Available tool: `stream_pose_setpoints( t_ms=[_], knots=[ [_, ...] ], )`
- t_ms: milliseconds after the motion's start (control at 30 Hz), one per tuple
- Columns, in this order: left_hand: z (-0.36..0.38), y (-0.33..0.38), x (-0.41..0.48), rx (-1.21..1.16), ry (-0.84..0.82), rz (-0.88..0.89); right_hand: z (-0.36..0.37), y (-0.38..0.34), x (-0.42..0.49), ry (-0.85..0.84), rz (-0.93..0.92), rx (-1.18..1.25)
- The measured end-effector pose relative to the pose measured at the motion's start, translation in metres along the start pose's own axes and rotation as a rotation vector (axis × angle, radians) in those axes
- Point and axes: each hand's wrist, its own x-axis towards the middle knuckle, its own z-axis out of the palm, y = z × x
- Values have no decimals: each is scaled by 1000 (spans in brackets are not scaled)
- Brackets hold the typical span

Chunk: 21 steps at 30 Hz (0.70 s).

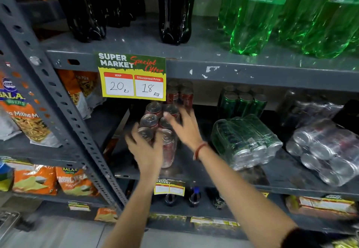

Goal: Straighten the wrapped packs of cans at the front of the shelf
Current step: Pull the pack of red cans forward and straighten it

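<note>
red can pack [159,129] between hands; green pack [246,141] toppled beside.

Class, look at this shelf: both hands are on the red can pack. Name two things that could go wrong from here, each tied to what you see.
1. The red can pack stands upright near the shelf edge; a push from the left hand or right hand could tip it off.
2. The green can pack lies skewed close to the right forearm, which could knock it further askew.
</note>
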Motion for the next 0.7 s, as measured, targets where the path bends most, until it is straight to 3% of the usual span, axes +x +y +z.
stream_pose_setpoints(
  t_ms=[133,233,433,533,700],
  knots=[
    [30,-13,-34,137,-53,-52,5,-5,55,-392,-72,-282],
    [37,-16,-26,121,-34,-101,5,-2,65,-505,-54,-385],
    [19,-26,-9,39,-78,-38,2,4,56,-367,-49,-537],
    [-6,-38,24,62,-303,18,-2,18,40,-224,-32,-563],
    [-35,-30,84,195,-749,16,-7,25,-1,-26,94,-324]
  ],
)
